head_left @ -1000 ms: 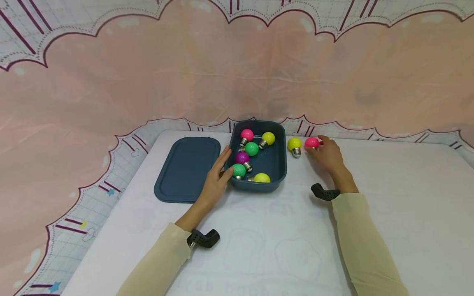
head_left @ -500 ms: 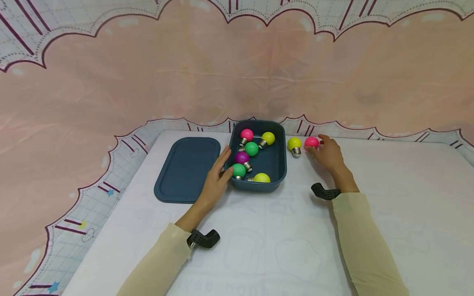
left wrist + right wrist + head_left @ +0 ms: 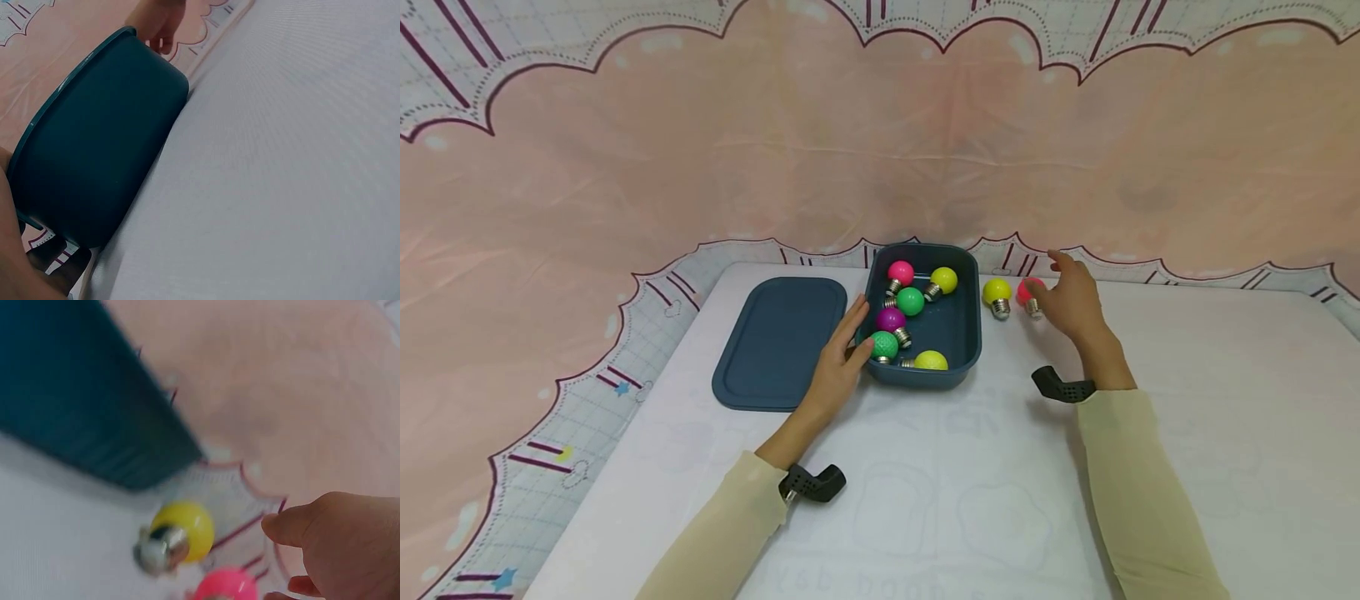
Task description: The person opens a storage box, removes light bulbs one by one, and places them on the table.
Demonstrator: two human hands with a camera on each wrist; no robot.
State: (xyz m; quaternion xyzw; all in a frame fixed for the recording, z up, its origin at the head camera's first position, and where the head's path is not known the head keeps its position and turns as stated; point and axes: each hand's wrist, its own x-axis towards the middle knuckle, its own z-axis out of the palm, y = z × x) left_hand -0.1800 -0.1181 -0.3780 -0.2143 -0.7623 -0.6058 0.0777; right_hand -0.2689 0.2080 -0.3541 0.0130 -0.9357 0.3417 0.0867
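Note:
A dark blue plastic box point(image 3: 964, 337) stands at the back of the table with several coloured light bulbs lying inside. My left hand point(image 3: 835, 367) rests along its left side, fingers extended against the wall and thumb near the rim, beside a green bulb point(image 3: 884, 344). In the left wrist view the outer wall of the box point(image 3: 100, 144) fills much of the picture. Right of the box lie a yellow bulb point(image 3: 997, 292) and a pink bulb point(image 3: 1030, 290), metal bases toward me. Just over the pink bulb, partly covering it, my right hand point(image 3: 1075, 304) hovers with spread fingers, holding nothing.
Left of the box, the matching flat lid point(image 3: 781, 343) lies on the white tabletop point(image 3: 910, 500). Behind the table hangs a peach backdrop point(image 3: 880, 150) with a scalloped border. A black strap-on device point(image 3: 812, 483) sits on each wrist.
My right hand has let go of the pink bulb and lifted slightly up and right, its fingers spreading. The pink bulb's metal base now shows. My left hand has stayed put.

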